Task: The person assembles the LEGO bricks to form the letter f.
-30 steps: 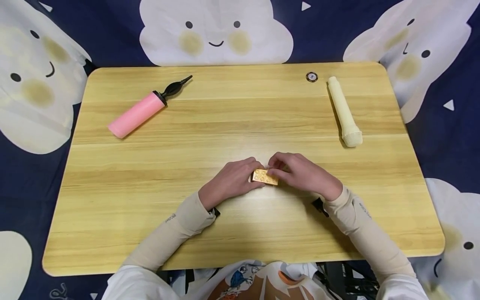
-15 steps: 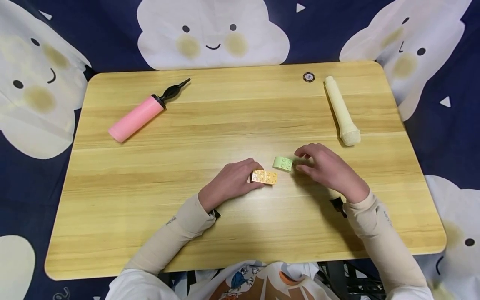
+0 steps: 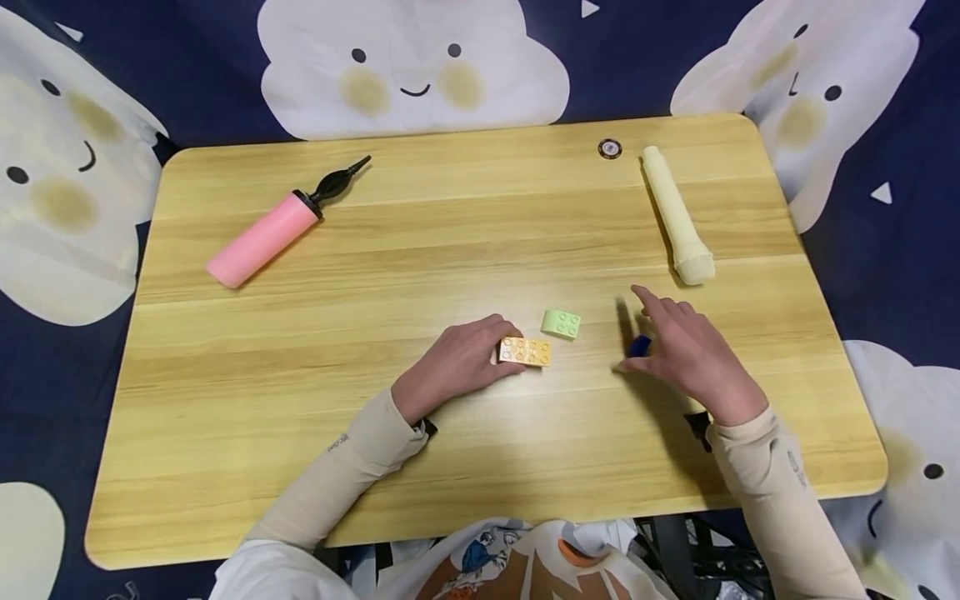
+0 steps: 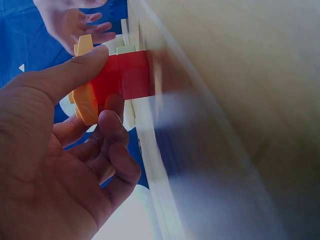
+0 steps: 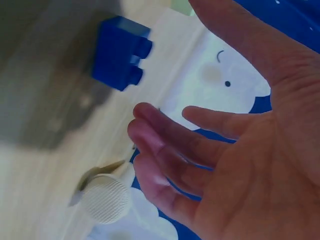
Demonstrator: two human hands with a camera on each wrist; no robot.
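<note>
My left hand (image 3: 461, 362) pinches a small stack of toy building bricks between thumb and fingers. On top is an orange brick (image 3: 527, 352) with studs; red bricks (image 4: 122, 75) below it show in the left wrist view. Just behind the stack, apart from it, a pale green brick (image 3: 561, 324) lies on the table. To the right, my right hand (image 3: 686, 354) hovers with thumb and fingers spread around a blue brick (image 3: 640, 346), mostly hidden in the head view. The right wrist view shows that blue brick (image 5: 120, 52) standing apart from the fingers.
A pink hand pump (image 3: 264, 240) with a black nozzle lies at the back left of the wooden table (image 3: 450, 233). A cream microphone-shaped object (image 3: 677, 217) lies at the right, near a small dark round chip (image 3: 610, 149).
My right hand has left the stack and moved right to the blue brick, uncovering the green brick. Its fingers have spread. My left hand keeps its hold on the stack.
</note>
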